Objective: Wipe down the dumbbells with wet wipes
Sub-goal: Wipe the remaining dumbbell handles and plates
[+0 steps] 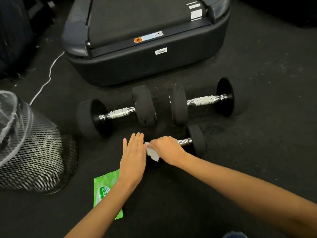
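Observation:
Three black dumbbells with chrome handles lie on the dark floor. The near small dumbbell (197, 140) is under my hands. My right hand (167, 148) grips a white wet wipe (153, 154) wrapped round its handle. My left hand (133, 153) rests with straight fingers on that dumbbell's left head, which it hides. Behind lie a left dumbbell (118, 114) and a right dumbbell (204, 100), side by side. A green wet wipes pack (104, 188) lies on the floor under my left forearm.
A black mesh waste bin (34, 152) with a clear liner stands at the left. The rear end of a treadmill (145, 62) sits just behind the dumbbells. A white cable (49, 73) runs across the floor at the back left.

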